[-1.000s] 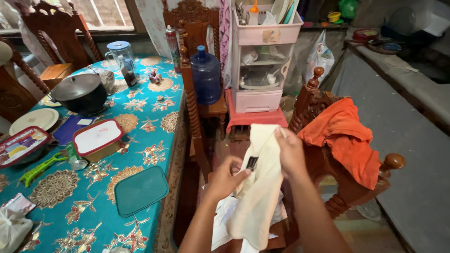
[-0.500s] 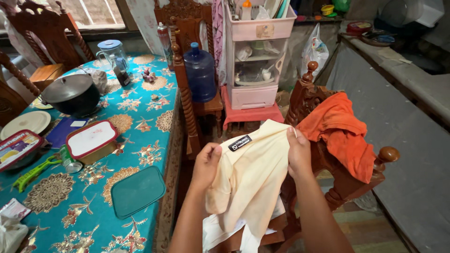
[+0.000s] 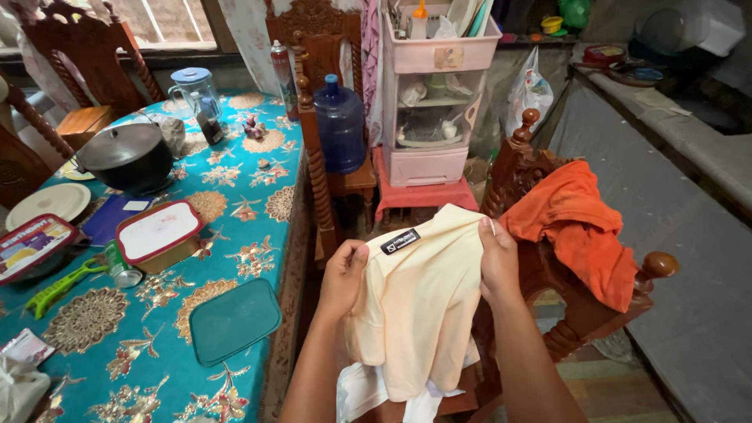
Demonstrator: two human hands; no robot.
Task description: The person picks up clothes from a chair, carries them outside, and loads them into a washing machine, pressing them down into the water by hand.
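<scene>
I hold a cream-coloured garment (image 3: 419,313) up in front of me, its black neck label facing me near the top edge. My left hand (image 3: 343,276) grips its upper left edge and my right hand (image 3: 499,258) grips the upper right edge. The cloth hangs down between my forearms over a white garment (image 3: 368,392) that lies below. An orange garment (image 3: 580,223) is draped over the carved wooden chair (image 3: 595,313) just right of my right hand.
A table with a teal patterned cloth (image 3: 235,235) stands at left, with a black pot (image 3: 128,157), a red-rimmed lidded container (image 3: 159,233), a green lid (image 3: 233,319), a plate and a jug. A blue water bottle (image 3: 339,125) sits on a chair; a pink drawer unit (image 3: 435,94) stands behind.
Both hands have turned and spread the cream garment out wider, so the label now faces me at the top. The orange garment has not moved.
</scene>
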